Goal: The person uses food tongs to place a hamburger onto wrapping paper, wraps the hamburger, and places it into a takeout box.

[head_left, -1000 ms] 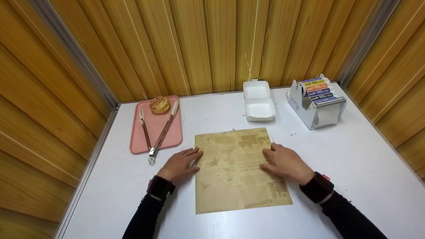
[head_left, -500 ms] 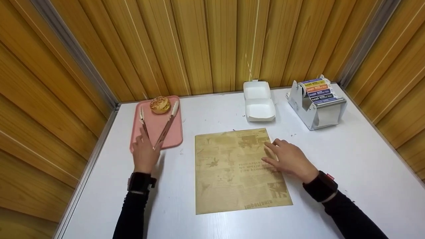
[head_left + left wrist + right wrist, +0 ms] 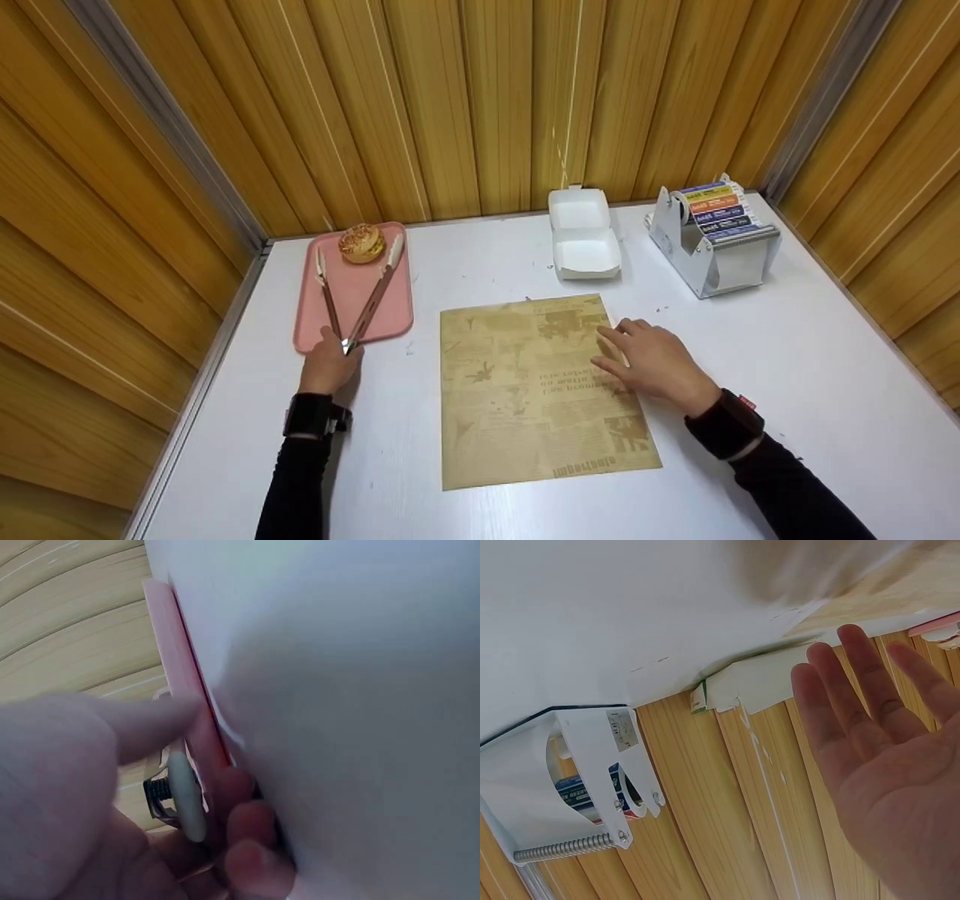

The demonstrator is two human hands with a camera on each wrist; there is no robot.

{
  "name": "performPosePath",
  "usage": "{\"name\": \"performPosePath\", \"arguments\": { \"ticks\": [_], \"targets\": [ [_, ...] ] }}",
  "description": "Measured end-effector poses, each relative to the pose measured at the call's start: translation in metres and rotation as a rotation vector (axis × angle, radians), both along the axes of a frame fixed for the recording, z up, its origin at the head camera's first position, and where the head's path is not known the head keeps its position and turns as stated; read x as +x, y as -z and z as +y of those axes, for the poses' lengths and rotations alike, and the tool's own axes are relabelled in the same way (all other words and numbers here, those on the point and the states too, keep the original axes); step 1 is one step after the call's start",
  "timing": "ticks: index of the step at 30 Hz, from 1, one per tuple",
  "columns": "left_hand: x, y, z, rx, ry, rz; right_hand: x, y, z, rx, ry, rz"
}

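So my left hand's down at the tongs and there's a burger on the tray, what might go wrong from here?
Two likely risks. First, your left hand is at the near end of the tongs, and their spread tips lie either side of the burger; a clumsy swing might knock it toward the far edge of the tray. Second, your right hand is over the right edge of the flat paper, so brushing it could shift or crease it.
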State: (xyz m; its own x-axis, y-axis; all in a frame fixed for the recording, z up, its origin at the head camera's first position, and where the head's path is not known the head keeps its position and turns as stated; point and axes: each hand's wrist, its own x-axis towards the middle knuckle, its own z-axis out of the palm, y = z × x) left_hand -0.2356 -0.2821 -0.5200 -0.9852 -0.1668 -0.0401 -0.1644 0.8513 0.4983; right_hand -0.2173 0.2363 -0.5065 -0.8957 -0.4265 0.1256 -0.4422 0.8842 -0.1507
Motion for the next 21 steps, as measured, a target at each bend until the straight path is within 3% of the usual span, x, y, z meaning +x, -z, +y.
{"name": "performPosePath", "arguments": {
  "ticks": [9,13,21],
  "targets": [
    [-0.0002,0.0002,0.0004,0.033,0.037,0.007,-0.0013,-0.0005,-0.0005,0.027,0.002,-0.016],
    [-0.0008,0.0007,-0.0008,0.026,0.037,0.046,-0.0004,-0.0018,0.0003,0.038,-0.001,-0.007],
    [0.0008,-0.0037,-0.0083,0.056,-0.073,0.105,0.0005,-0.0036,0.0021,0.024,-0.004,0.026]
  ]
}}
